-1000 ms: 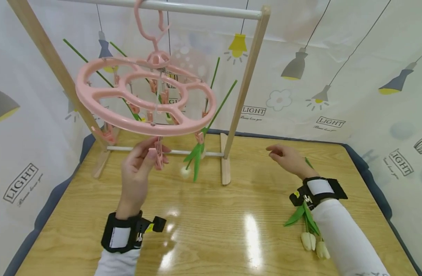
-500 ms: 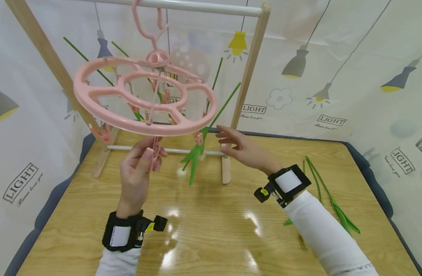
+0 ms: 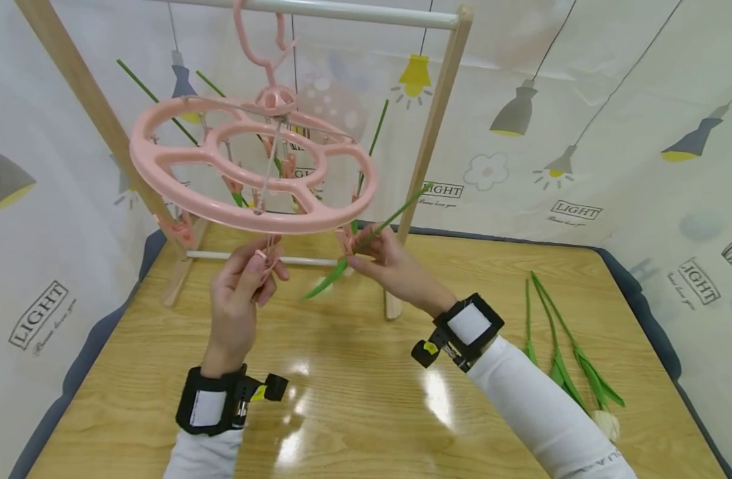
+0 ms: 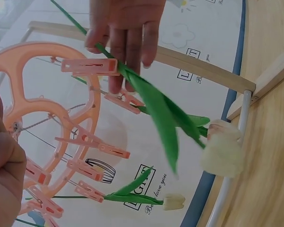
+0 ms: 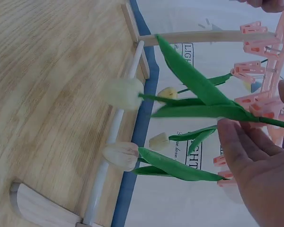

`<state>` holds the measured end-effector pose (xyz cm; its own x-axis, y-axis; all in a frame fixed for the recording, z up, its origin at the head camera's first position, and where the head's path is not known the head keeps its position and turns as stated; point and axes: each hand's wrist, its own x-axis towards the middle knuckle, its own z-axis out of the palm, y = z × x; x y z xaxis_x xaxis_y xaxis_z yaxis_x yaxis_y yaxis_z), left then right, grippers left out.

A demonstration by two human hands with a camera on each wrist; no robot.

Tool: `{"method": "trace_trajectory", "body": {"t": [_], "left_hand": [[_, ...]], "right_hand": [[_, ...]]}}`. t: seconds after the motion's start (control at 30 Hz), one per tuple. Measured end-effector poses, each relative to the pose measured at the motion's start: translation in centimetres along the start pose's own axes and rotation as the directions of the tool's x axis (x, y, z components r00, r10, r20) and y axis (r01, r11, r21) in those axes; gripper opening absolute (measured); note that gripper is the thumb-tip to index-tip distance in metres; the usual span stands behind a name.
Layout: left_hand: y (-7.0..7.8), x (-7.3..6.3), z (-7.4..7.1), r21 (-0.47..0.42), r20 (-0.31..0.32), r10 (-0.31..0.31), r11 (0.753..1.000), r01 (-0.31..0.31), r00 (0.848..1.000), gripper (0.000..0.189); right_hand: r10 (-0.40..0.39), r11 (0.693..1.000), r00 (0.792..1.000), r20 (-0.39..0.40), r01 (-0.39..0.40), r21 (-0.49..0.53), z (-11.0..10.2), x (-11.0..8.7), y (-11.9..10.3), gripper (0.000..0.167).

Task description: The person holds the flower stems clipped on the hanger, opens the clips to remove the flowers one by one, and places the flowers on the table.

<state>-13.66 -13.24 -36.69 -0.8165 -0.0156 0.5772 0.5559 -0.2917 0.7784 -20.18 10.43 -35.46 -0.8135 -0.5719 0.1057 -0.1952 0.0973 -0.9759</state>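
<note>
A pink round clip hanger hangs by its hook from a rack's top bar. My left hand pinches one of its dangling clothespins between thumb and fingers, low at the ring's front; the fingers cover most of that clothespin. At the ring's right, my right hand has thumb and fingers about the stem of a white artificial tulip. A pink clothespin holds this tulip by the stem, bloom downward. Just behind it, another tulip hangs from its own clothespin.
The rack has wooden posts, feet and a white lower bar. More tulips, one of them a tulip near the wall, hang from the far side. Loose tulips lie on the wooden table beside my right forearm.
My right hand has come left from near the loose tulips to the hanging tulip, whose stem now tilts lower to the right. My left hand stays at its clothespin.
</note>
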Motion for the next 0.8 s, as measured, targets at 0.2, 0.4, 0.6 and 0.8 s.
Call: {"method": "trace_trajectory", "body": {"t": [0.2,0.4,0.6,0.8], "left_hand": [[-0.1,0.0,0.3,0.089,0.005,-0.046,0.995,0.045,0.999,0.033],[-0.4,-0.1,0.7,0.146,0.031,-0.163,0.977,0.157,0.986,0.046],[-0.7,0.1,1.2,0.195,0.154,-0.365,0.922,0.334,0.918,0.062],[-0.9,0.1,2.1,0.144,0.242,-0.424,0.905,0.4,0.873,0.076]], "right_hand": [[-0.057,0.998,0.998,-0.017,0.057,0.025,0.5,0.1,0.0,0.025],[-0.016,0.998,1.0,0.004,0.016,0.065,0.8,-0.3,-0.3,0.044],[-0.034,0.999,0.999,0.015,0.034,0.035,1.4,-0.6,-0.4,0.038],[-0.039,0.999,0.999,0.011,0.039,0.009,2.2,-0.7,-0.5,0.035]]}}
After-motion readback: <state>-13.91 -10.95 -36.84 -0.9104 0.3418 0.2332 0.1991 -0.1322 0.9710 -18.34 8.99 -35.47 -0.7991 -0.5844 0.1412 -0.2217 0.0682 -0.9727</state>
